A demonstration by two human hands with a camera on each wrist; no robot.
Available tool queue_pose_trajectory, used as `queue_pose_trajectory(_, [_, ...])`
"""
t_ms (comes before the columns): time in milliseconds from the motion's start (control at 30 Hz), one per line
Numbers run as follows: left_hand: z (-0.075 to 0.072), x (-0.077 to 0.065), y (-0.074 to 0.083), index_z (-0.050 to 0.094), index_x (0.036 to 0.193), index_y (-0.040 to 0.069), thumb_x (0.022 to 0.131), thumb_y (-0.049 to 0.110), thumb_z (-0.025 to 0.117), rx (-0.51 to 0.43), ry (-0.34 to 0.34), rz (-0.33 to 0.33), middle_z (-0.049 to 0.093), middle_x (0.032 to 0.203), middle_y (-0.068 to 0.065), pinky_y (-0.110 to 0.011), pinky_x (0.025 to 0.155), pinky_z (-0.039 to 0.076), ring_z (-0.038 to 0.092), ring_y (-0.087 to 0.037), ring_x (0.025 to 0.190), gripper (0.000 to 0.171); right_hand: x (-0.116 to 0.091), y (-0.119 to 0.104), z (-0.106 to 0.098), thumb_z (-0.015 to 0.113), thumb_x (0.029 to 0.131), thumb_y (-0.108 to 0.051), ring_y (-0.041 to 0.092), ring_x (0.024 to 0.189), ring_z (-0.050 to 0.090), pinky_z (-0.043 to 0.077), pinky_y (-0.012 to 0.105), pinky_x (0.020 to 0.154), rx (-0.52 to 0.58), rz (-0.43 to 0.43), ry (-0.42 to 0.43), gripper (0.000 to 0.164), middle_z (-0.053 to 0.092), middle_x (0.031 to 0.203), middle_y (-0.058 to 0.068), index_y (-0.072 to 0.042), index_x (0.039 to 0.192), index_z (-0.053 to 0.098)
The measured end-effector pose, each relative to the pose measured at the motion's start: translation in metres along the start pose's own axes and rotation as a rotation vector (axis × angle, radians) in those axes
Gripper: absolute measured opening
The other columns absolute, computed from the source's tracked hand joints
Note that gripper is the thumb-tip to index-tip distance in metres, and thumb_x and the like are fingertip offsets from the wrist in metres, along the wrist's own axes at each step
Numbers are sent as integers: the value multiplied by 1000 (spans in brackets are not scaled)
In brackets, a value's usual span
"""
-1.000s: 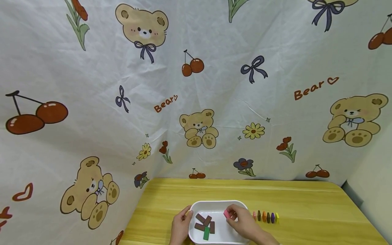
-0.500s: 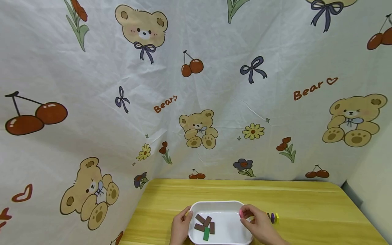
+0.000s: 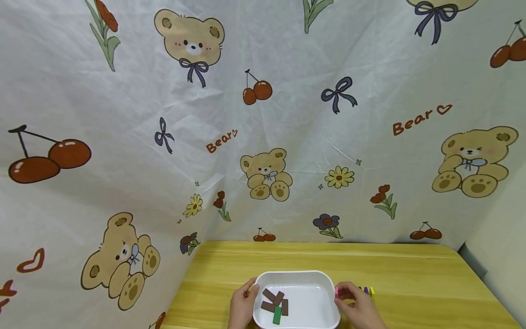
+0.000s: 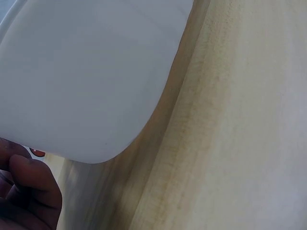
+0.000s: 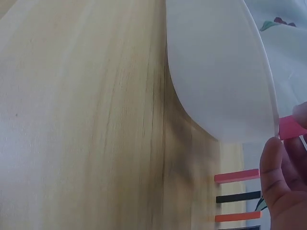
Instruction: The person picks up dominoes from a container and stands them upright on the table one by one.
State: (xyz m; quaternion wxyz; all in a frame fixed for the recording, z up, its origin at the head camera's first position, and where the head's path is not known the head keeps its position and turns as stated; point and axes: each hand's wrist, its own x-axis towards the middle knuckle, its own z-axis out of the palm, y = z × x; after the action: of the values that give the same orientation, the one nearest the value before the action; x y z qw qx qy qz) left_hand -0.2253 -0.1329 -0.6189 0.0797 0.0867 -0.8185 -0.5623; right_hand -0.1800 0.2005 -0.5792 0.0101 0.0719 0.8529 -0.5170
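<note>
A white tray [image 3: 310, 304] stands on the table, with several brown blocks [image 3: 268, 306] and one green block [image 3: 277, 315] lying in its left part. At the tray's left rim, my left hand [image 3: 242, 305] grips the edge; its curled fingers [image 4: 36, 179] show under the tray corner in the left wrist view. My right hand [image 3: 358, 305] is at the right rim and pinches a pink block [image 5: 290, 127] between thumb and fingers. The block is close against the rim; whether it touches is hard to tell.
Right of the tray stands a row of thin upright blocks, partly hidden by my right hand. A pink one [image 5: 236, 176], a dark one [image 5: 238, 197], an orange one [image 5: 237, 216] and a yellow one [image 3: 372, 291] show. A bear-print cloth [image 3: 287, 114] hangs behind the wooden table [image 3: 419, 274].
My right hand has moved right with the pink block, from above the tray's inside to its right rim. My left hand and the blocks in the tray stay as they were.
</note>
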Motion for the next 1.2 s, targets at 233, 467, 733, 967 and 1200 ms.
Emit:
queue_pose_trajectory(233, [1,1,1,77,122,13,95,26,74,14,10,-1,49,64,4,-23,50,41,47,-9,59,29,2,11,-1,77,90,-7,18,96,66,59,35,78,62,8,26,24,68,105,4,-5,111,66])
queue_pose_trajectory(467, [0,2,1,77,122,14,95,27,75,20,7,-12,49,65,3,-23,51,41,47,-10,60,30,1,24,-6,79,88,-7,13,94,67,58,27,78,60,-24,25,29,71,110,7,-3,114,67])
queue_pose_trajectory(733, [-1,0,2,76,123,14,95,27,74,24,-3,-12,49,66,3,-23,51,41,47,-11,61,31,-3,46,-5,80,85,-6,4,85,67,56,22,76,-13,-123,-10,32,73,104,6,0,114,67])
queue_pose_trajectory(967, [-1,0,3,76,123,14,95,25,74,20,-2,-21,49,66,3,-23,50,42,48,-11,61,30,0,60,0,81,83,-5,-1,79,64,53,22,72,-33,-135,-9,32,74,91,1,-2,112,68])
queue_pose_trajectory(1200, [0,1,1,76,123,15,95,25,74,17,-2,-20,49,65,3,-23,50,42,48,-11,61,30,2,61,2,80,85,-7,1,77,65,52,21,70,-53,-127,-11,32,76,92,2,-2,114,69])
